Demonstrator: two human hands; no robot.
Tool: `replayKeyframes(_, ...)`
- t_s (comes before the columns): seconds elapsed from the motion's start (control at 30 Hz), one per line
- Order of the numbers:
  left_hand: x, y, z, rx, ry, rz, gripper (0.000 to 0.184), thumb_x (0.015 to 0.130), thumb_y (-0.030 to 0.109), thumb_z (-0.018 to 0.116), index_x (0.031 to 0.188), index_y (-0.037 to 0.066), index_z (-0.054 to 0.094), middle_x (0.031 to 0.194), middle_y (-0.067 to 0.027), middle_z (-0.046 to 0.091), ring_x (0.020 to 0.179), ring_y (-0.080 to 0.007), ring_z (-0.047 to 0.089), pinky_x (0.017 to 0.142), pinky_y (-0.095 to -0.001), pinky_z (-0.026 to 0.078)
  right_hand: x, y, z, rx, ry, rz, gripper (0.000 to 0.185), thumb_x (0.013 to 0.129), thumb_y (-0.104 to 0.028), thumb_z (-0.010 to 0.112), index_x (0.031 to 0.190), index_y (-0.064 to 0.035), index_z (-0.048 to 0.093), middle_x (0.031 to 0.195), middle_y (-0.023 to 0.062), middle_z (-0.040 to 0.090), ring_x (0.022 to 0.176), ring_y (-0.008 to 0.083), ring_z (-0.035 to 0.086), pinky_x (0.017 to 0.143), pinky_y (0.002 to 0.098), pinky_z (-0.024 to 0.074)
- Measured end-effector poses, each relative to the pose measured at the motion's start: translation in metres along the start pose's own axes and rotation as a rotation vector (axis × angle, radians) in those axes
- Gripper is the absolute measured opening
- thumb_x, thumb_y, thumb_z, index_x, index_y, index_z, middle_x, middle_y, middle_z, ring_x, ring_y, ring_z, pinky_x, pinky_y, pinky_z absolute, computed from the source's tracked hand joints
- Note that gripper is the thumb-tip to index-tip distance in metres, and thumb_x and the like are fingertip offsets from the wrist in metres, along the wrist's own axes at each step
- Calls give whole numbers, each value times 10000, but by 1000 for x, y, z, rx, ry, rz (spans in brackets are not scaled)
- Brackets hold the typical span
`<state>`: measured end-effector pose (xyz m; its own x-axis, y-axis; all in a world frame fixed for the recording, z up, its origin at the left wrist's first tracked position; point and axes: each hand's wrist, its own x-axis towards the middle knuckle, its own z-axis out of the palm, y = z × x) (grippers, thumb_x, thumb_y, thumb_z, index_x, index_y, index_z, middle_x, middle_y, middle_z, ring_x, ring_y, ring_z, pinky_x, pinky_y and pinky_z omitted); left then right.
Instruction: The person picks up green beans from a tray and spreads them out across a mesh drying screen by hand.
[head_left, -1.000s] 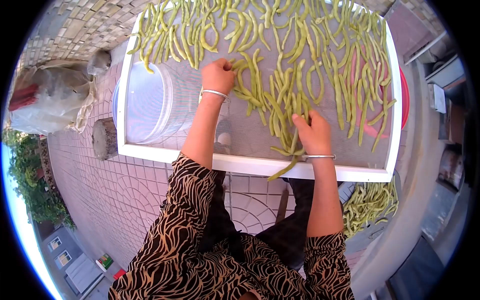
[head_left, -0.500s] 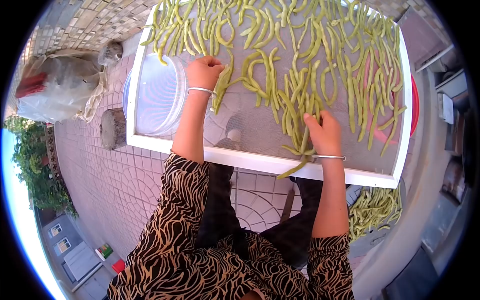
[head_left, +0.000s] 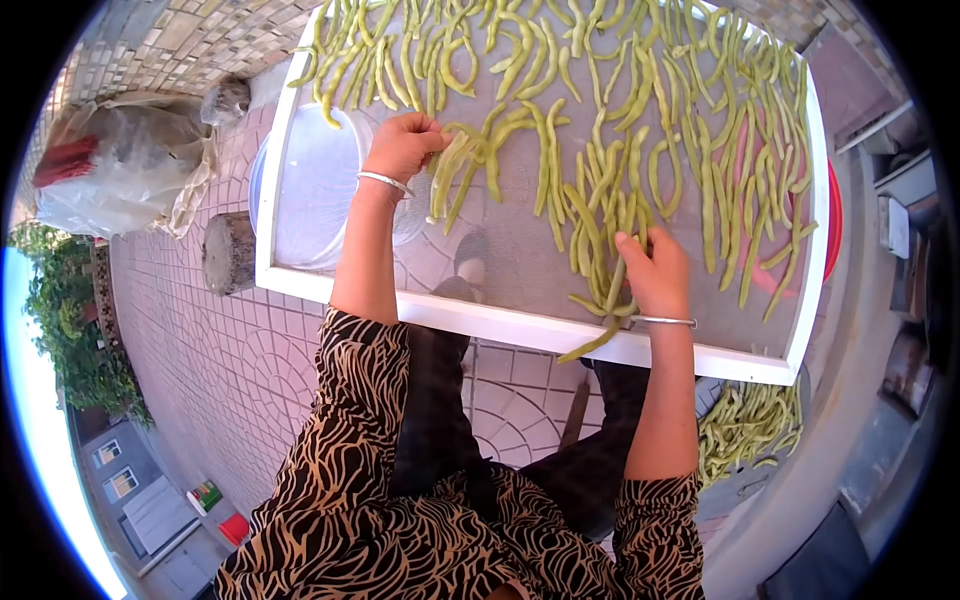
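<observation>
Long green beans (head_left: 630,80) lie in rough rows over a white-framed mesh screen (head_left: 440,270). My left hand (head_left: 403,145) is closed, pinching the upper end of a green bean (head_left: 455,175) that hangs blurred beside its fingertips over the mesh. My right hand (head_left: 655,272) is wrapped round a bunch of green beans (head_left: 595,225) near the front of the screen. One curved bean (head_left: 588,345) from that bunch pokes over the front rail. The palm side of my right hand is hidden, so how many beans it grips cannot be told.
Under the screen's left part shows a pale round basin (head_left: 320,200); a red basin (head_left: 832,225) peeks out at the right. More beans are heaped in a container (head_left: 750,430) below the right corner. A log (head_left: 228,253) and a plastic-covered bundle (head_left: 135,165) stand at left.
My left hand has shifted slightly left, and the beans beside it have swung up and right, closer to the neighbouring row. My right hand has stayed almost still at the bunch.
</observation>
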<state>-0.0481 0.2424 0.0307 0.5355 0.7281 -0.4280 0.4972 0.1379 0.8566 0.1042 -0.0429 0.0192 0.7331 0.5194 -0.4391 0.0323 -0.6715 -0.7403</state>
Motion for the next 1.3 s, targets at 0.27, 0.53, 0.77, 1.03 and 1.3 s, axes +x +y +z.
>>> replayKeyframes(0.27, 4, 9, -4, -375, 31, 34, 86, 776, 96, 651, 793, 58, 577, 666, -1, 560, 503, -61, 430, 436, -217, 314, 1, 3, 2, 12, 18, -26, 352, 761, -301, 613, 750, 37, 518, 662, 206, 574, 645, 366, 565, 611, 413, 427)
replayKeyframes(0.53, 13, -6, 2, -178, 201, 104, 102, 727, 78, 682, 745, 45, 588, 645, -1, 563, 515, -73, 462, 451, -219, 348, 0, 0, 3, 7, 8, -27, 351, 766, -297, 613, 730, 36, 507, 646, 200, 563, 619, 352, 550, 597, 410, 417)
replayKeyframes(0.77, 18, -56, -2, 366, 286, 61, 139, 641, 102, 704, 712, 21, 616, 628, -52, 588, 552, -145, 544, 529, -289, 447, 0, 1, 2, -7, 5, -27, 354, 764, -297, 619, 730, 37, 508, 647, 198, 560, 619, 346, 550, 603, 405, 419)
replayKeyframes(1.03, 5, -30, 16, 768, 269, 199, 204, 654, 155, 720, 740, 10, 605, 660, -92, 595, 600, -184, 576, 558, -306, 462, 0, 1, 3, -15, 2, -38, 360, 762, -301, 620, 739, 40, 508, 659, 204, 566, 638, 360, 556, 608, 411, 424)
replayKeyframes(1.3, -1, -15, 53, 854, 315, 510, 202, 642, 192, 706, 713, 36, 600, 722, -127, 591, 650, -313, 576, 578, -397, 456, 1, 2, 4, 0, 6, -58, 361, 758, -300, 620, 743, 43, 508, 668, 211, 571, 649, 362, 566, 619, 410, 431)
